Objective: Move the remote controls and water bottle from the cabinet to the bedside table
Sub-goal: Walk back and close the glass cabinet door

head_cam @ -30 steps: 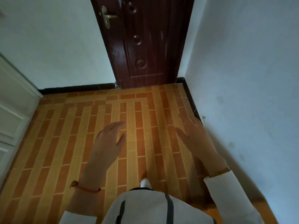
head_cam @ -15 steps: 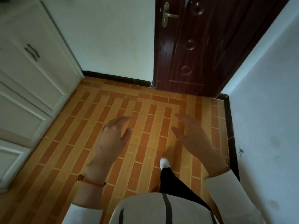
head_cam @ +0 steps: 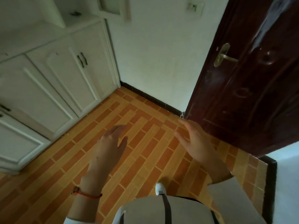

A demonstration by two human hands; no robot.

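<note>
White painted wood makes up the cabinet (head_cam: 53,81), which fills the left of the view, with panelled doors, two dark pull handles (head_cam: 82,60) side by side, and a flat top running back to an open shelf recess. On that recess lies one small dark object (head_cam: 75,13), too blurred to say whether it is a remote. No remote control can be made out for certain, no water bottle shows anywhere, and the bedside table is out of view.

Both hands are empty. The left hand (head_cam: 108,147) hangs out over the floor with its fingers relaxed and loosely spread, a red cord bracelet (head_cam: 88,195) around the wrist. The right hand (head_cam: 196,141) is held out beside it, fingers straight and slightly apart, with a pale sleeve (head_cam: 233,202) at the wrist. Neither touches anything.

Judged from this, the task looks barely begun: nothing is being carried, and the person is well apart from the cabinet top. What probably remains is to step up to the cabinet, find the remotes and the bottle, pick them up and carry them to the table.

Underfoot is a tiled floor (head_cam: 145,159) in orange and tan brick-shaped strips, with the toe of a white shoe (head_cam: 160,188) showing at the bottom. A plain pale wall (head_cam: 158,59) with a dark skirting strip stands ahead, a light switch (head_cam: 194,6) high on it. A dark red-brown door (head_cam: 252,88) with a brass lever handle (head_cam: 224,56) takes up the right side.
</note>
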